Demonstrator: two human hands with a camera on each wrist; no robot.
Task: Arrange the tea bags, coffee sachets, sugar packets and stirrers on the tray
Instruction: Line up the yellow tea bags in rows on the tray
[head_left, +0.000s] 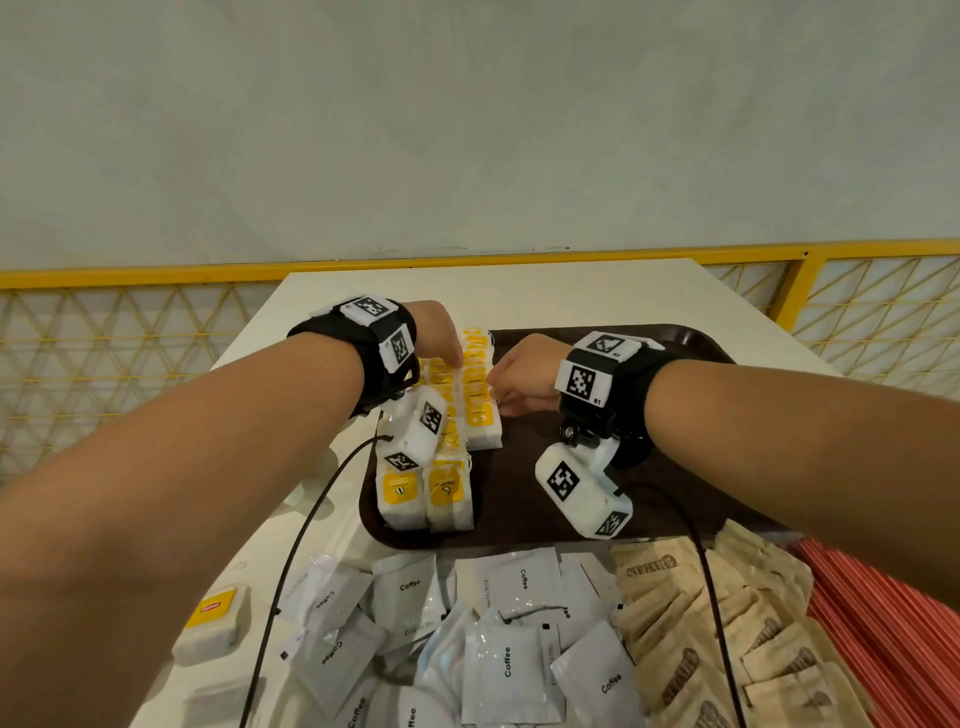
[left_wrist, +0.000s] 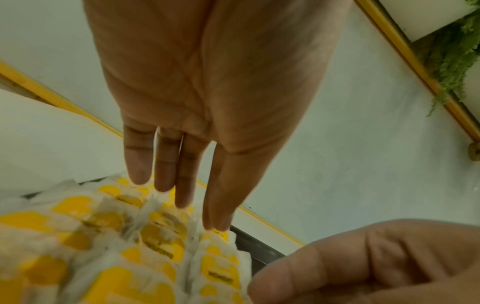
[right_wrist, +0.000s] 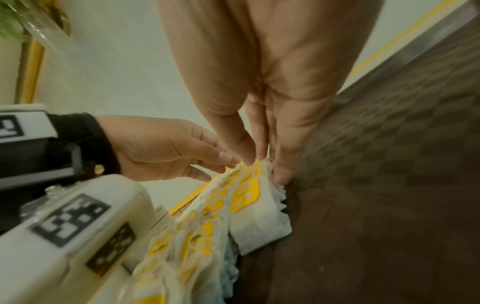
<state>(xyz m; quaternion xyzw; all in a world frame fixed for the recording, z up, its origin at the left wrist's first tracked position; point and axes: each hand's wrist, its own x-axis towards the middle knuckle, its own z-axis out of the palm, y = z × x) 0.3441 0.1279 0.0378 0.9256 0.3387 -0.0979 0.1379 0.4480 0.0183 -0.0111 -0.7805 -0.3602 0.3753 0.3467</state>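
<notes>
A dark brown tray (head_left: 524, 493) holds rows of white tea bags (head_left: 480, 415) with yellow labels along its left side. My left hand (head_left: 457, 364) is over the left rows, fingers straight, and its fingertips (left_wrist: 217, 222) touch the tops of the tea bags (left_wrist: 155, 236). My right hand (head_left: 496, 387) comes in from the right. Its thumb and fingers (right_wrist: 283, 168) pinch the top of a tea bag (right_wrist: 249, 197) in the right row. White coffee sachets (head_left: 504, 660), brown sugar packets (head_left: 691, 623) and red stirrers (head_left: 883, 634) lie in front of the tray.
One loose tea bag (head_left: 213, 621) lies on the white table (head_left: 519, 291) at the near left. The right part of the tray (right_wrist: 376, 205) is bare. A yellow railing (head_left: 156, 275) with mesh runs behind the table. Black cables trail from both wrists.
</notes>
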